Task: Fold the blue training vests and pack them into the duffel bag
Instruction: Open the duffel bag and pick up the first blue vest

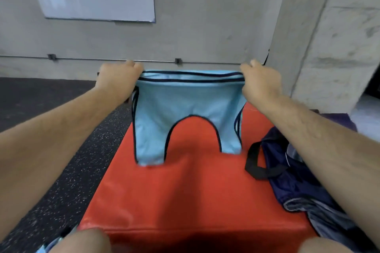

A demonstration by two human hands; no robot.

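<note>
Left hand (118, 77) and right hand (260, 80) grip a light blue vest (185, 109) above a red mat (185, 191); navy duffel bag (287, 174) at its right edge.

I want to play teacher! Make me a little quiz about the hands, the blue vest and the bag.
1. True or false: the left hand and the right hand both grip the light blue fabric vest with dark trim.
2. Where does the dark navy fabric duffel bag lie?
A) at the right side of the red padded mat
B) hanging on the wall
C) on the floor to the left
3. Fill in: the bag's loop strap is ____ in colour.

Key: 1 true; 2 A; 3 black.
</note>
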